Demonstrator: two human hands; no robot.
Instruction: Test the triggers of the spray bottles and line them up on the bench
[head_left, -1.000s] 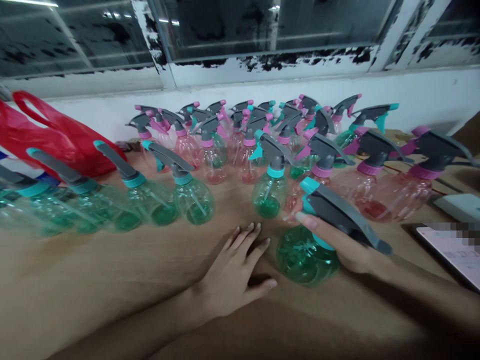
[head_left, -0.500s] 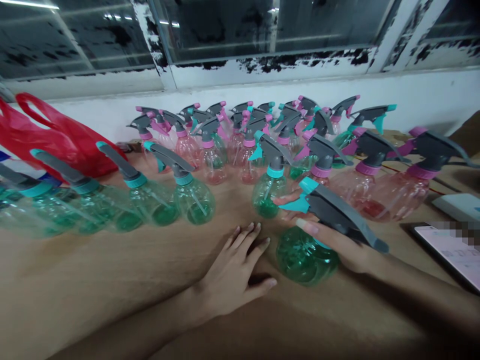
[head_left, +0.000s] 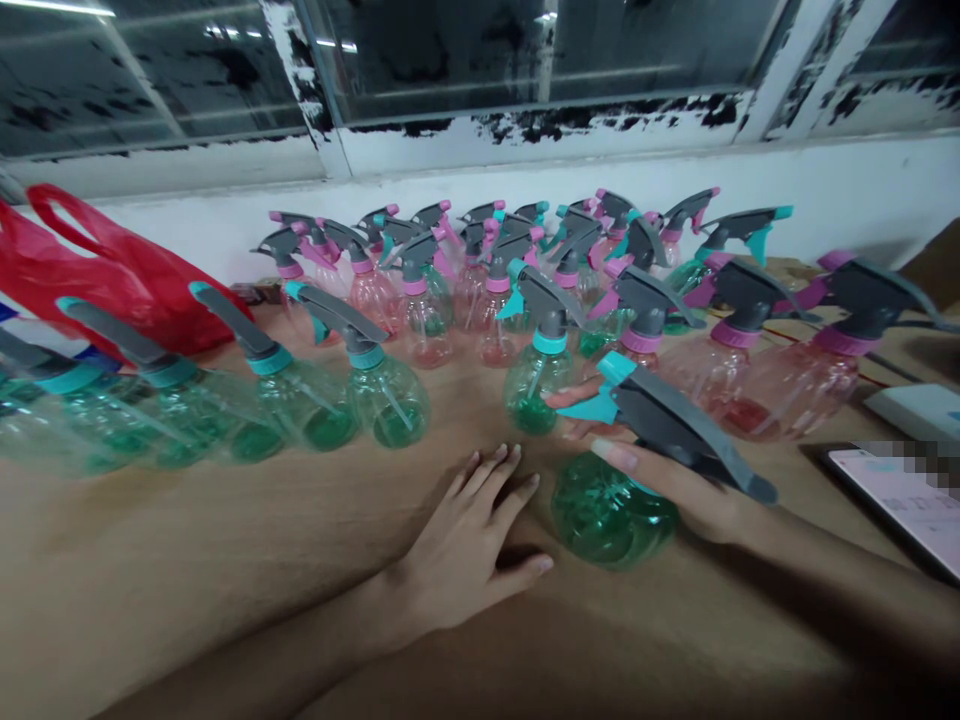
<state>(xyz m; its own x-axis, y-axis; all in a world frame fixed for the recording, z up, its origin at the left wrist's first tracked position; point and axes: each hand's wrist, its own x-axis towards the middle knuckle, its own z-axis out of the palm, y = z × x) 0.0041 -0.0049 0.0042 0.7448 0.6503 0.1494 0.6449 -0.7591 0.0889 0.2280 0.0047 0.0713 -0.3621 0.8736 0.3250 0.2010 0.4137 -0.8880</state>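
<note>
My right hand [head_left: 675, 480] is wrapped round the neck of a green spray bottle [head_left: 611, 515], just under its grey head with a turquoise nozzle and trigger. The thumb shows on the near side, and the other fingers are partly hidden behind the neck. My left hand [head_left: 472, 545] lies palm down on the wooden table [head_left: 225, 560], left of that bottle, fingers stretched out and holding nothing. Just behind the held bottle stands another green spray bottle [head_left: 536, 385]. A row of several green bottles [head_left: 390, 400] runs off to the left.
Several pink and green spray bottles [head_left: 427, 325] crowd the table's back, by the white wall [head_left: 840, 190]. Pink bottles [head_left: 795, 385] stand at right. A red plastic bag [head_left: 142, 290] lies at far left. A phone [head_left: 892, 500] and a white box [head_left: 919, 415] are at the right edge.
</note>
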